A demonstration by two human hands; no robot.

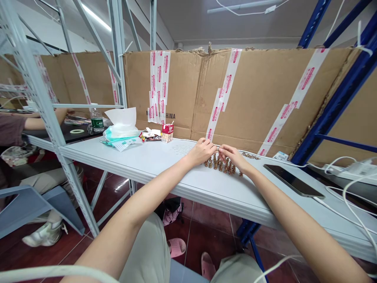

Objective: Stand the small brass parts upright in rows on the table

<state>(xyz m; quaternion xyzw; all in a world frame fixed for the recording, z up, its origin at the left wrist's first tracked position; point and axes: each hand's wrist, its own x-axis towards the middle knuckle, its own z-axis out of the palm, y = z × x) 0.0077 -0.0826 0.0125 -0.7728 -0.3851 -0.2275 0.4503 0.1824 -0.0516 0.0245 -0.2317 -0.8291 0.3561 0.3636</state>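
Over the grey-white tabletop (153, 161), my left hand (202, 151) and my right hand (231, 154) come close together, fingertips almost meeting. Both hands are closed in a pinch. Between the fingertips there seems to be something tiny, too small to name. Just below and beneath my hands stand several small brass-coloured pieces (225, 168) grouped in rows. More brass-coloured bits (250, 156) lie loose behind my right hand. Left of my left hand, small clear bits (181, 149) are scattered on the tabletop.
A phone (293, 180) lies at right near white cables (344, 196). At the back left are a tissue pack (122, 131), snack wrappers (151, 135) and a drink carton (167, 133). Cardboard (250, 90) walls the back. Another person's arm (35, 122) shows far left beside a bottle (97, 120).
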